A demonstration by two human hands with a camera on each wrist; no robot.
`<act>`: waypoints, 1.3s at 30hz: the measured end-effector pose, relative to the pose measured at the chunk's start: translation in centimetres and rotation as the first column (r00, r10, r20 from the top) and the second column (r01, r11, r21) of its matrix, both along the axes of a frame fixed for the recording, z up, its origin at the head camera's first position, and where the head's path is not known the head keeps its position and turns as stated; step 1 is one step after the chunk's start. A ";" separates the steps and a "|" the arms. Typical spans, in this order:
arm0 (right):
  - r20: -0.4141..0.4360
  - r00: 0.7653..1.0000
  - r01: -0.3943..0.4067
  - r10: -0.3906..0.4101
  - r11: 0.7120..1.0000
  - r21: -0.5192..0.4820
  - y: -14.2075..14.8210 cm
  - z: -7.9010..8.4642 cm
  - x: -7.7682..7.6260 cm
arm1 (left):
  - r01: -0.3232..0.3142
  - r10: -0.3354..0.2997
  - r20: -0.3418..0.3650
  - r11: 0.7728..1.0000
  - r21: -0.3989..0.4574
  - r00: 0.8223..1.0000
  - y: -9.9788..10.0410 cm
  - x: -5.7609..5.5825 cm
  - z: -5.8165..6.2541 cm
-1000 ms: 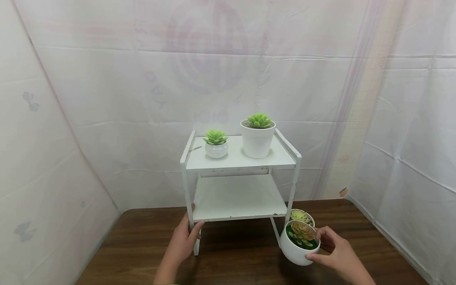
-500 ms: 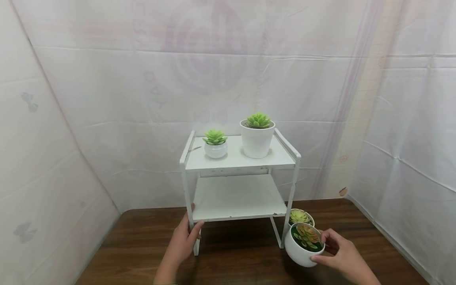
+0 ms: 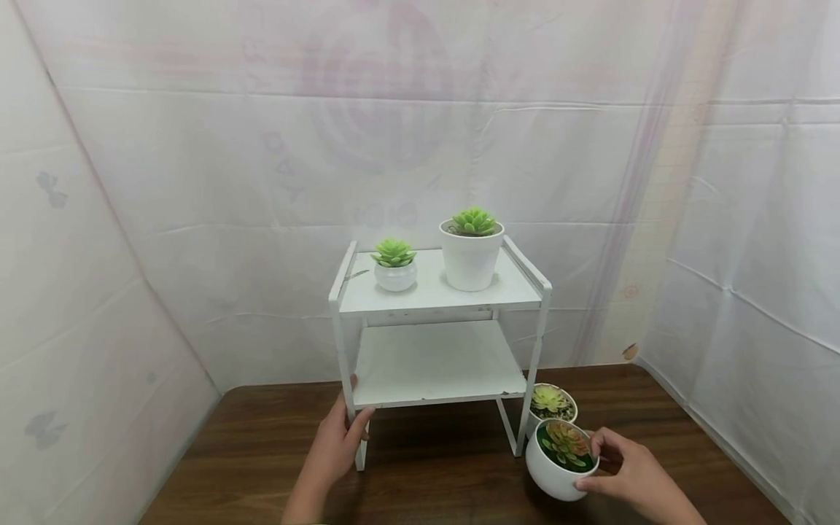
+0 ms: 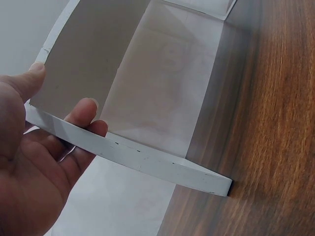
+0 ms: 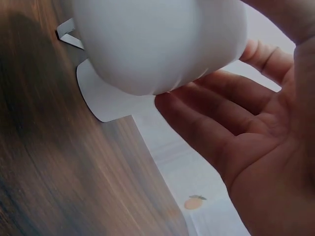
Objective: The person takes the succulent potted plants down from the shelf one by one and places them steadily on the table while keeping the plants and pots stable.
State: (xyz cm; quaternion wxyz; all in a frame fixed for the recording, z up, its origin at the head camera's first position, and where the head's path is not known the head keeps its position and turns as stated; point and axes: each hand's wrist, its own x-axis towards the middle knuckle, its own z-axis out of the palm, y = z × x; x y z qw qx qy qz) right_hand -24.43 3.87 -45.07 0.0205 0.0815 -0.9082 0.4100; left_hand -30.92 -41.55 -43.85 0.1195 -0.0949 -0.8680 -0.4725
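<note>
In the head view, my left hand (image 3: pixel 336 441) grips the front left leg of the white two-tier shelf rack (image 3: pixel 440 361) near the lower tier. The left wrist view has the thumb at the board's edge and fingers around the side bar. My right hand (image 3: pixel 630 470) holds a round white pot (image 3: pixel 554 472) with a reddish-green succulent (image 3: pixel 566 445) by its right rim and side. This pot, a little tilted, is at the rack's front right leg; the right wrist view shows its smooth wall against the fingers (image 5: pixel 197 120). Whether its base touches the table cannot be told.
Behind the held pot, another white pot with a yellow-green succulent (image 3: pixel 550 399) stands on the brown table (image 3: pixel 249 452). On the top tier are a small potted succulent (image 3: pixel 396 275) and a taller one (image 3: pixel 470 261). White cloth (image 3: pixel 262 182) surrounds the table.
The held pot has moved right and slightly toward me with my right hand, away from the rack's leg, uncovering more of the pot behind. My left hand keeps its hold on the rack.
</note>
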 end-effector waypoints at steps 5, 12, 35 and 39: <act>0.023 0.999 -0.039 0.039 0.999 0.011 0.2 -0.1 -0.2 | -0.002 0.001 -0.010 1.000 -0.006 1.000 -0.1 0.0 0.0; 0.046 0.997 -0.071 0.070 0.997 0.026 0.6 -0.4 -0.4 | 0.004 -0.004 -0.009 1.000 0.001 1.000 -0.1 -0.1 0.1; 0.061 0.988 -0.141 0.139 0.990 0.019 2.0 -1.9 -0.8 | 0.005 -0.005 0.002 1.000 -0.007 1.000 -0.1 -0.1 -0.1; 0.087 0.985 -0.148 0.147 0.989 0.000 2.3 -2.0 -0.9 | 0.006 -0.006 0.000 1.000 -0.008 1.000 -0.1 -0.1 -0.1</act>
